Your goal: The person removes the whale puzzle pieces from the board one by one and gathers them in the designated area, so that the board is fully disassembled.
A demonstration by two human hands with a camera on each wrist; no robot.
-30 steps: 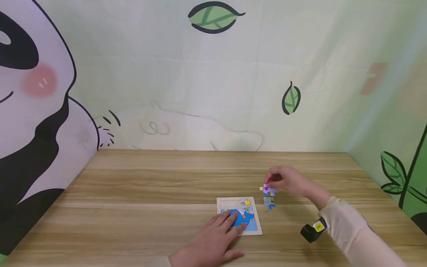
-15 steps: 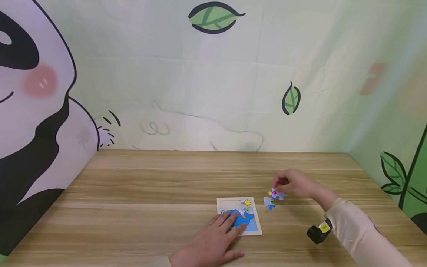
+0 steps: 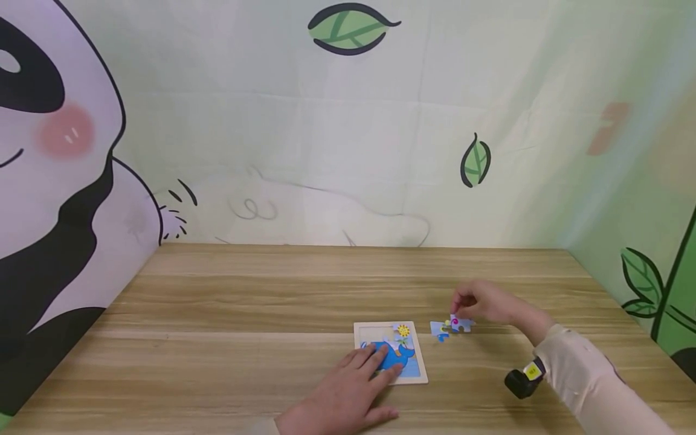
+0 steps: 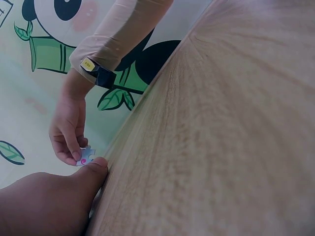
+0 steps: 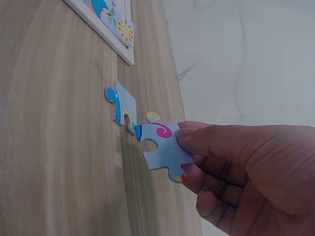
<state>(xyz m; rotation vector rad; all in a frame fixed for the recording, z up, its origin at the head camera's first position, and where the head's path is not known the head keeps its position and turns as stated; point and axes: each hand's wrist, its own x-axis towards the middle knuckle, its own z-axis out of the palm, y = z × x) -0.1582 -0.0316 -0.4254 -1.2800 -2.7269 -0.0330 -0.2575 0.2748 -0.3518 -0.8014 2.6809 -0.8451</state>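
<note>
My right hand (image 3: 484,302) pinches a pale blue puzzle piece (image 5: 165,147) with a pink swirl between thumb and fingers, as the right wrist view shows. It hangs just over the table, its edge overlapping a second puzzle piece (image 5: 125,105) that lies there, pale with a blue part. My left hand (image 3: 350,383) rests with spread, straight fingers on the square puzzle board (image 3: 421,380), which has a light frame. A blue whale and a yellow sun show on the board; its lower left is hidden under the fingers. In the left wrist view my left thumb (image 4: 96,169) shows large.
The wood-grain table (image 3: 190,362) runs back to a printed backdrop (image 3: 261,121) with a panda and leaves. On my right wrist sits a black camera (image 3: 523,380) with a yellow label, low over the table.
My right hand has moved right and a little nearer, carrying the swirl piece from behind the second piece to its right side. The left hand and the board have stayed in place.
</note>
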